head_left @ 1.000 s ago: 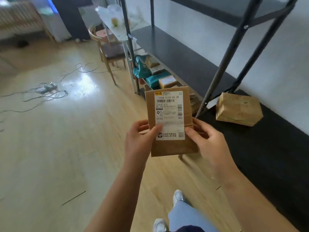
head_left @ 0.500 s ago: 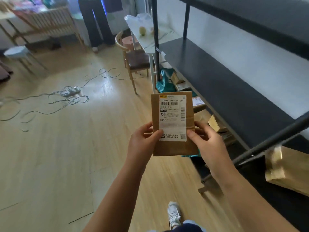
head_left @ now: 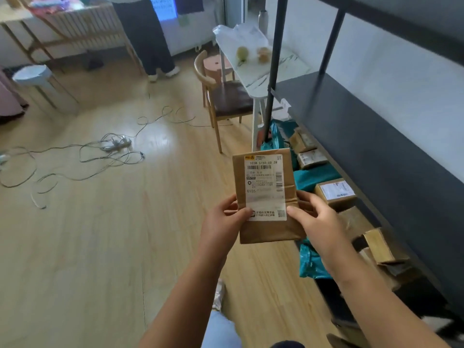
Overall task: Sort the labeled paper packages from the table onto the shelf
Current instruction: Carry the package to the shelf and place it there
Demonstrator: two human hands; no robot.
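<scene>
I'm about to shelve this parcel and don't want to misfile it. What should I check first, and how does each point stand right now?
1. Grip: left hand and right hand both hold the brown paper package by its lower edges: ok.
2. Label faces the camera, code legible: ok.
3. Middle shelf board bare where visible: ok.
4. Bottom level crowded with cardboard boxes and teal bags: not ok.
5. Which slot matches the label: cannot tell.
6. Cables on the floor lie away from the shelf: ok.
</scene>
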